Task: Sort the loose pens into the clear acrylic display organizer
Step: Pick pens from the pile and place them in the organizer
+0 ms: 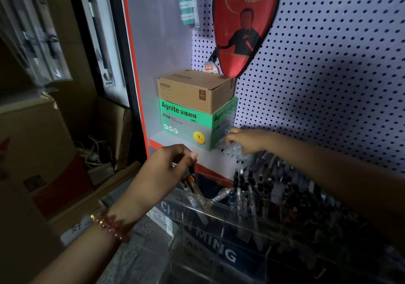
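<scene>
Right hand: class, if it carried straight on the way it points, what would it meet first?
Probably the green box, whose side stands just ahead of the right hand, though depth is unclear.

Only two arms of the person in shot, both bare from wrist to frame edge. Left hand (162,169) & right hand (246,141) bare too; left thumbnail looks short & pale. Left wrist has a bead bracelet (110,226): chunky round beads, translucent pinkish-red, approx. same size, w/ a couple of small shiny gold beads on the outer side. Right arm mostly in shadow, so detail there is hard to make out.
</scene>
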The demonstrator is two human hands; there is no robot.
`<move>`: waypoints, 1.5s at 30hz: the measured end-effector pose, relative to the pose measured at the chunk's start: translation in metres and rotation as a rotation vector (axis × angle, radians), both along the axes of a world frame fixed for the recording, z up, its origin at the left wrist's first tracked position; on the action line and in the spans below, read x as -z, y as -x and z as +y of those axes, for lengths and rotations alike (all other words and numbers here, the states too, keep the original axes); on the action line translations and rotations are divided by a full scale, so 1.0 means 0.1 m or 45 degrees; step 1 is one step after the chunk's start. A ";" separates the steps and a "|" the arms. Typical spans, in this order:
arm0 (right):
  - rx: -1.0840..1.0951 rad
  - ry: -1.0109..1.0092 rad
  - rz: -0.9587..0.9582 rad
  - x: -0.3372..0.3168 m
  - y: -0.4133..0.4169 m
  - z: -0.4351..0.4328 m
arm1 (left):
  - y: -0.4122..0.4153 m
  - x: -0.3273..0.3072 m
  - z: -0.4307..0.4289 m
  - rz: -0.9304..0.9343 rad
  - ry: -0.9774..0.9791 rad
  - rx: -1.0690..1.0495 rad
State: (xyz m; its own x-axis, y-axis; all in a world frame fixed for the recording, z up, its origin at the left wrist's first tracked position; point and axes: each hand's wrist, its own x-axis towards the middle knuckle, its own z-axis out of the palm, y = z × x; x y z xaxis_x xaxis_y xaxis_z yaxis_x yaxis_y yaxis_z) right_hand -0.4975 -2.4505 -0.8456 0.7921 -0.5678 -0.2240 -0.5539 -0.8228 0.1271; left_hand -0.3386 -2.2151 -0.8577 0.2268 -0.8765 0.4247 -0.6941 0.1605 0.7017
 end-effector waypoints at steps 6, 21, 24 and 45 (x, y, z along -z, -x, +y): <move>-0.055 0.058 -0.013 0.04 0.04 -0.09 | 0.02 -0.04 0.03 0.016 0.027 -0.048; -0.281 0.311 -0.770 -0.27 0.32 0.21 | 0.19 -0.17 0.03 0.166 0.160 -0.093; -0.645 0.467 -1.152 -0.56 0.27 0.69 | 0.23 -0.26 0.04 0.498 0.202 -0.037; 0.003 -0.065 -0.006 -0.06 0.61 0.38 | 0.34 -0.36 0.20 0.876 0.255 0.214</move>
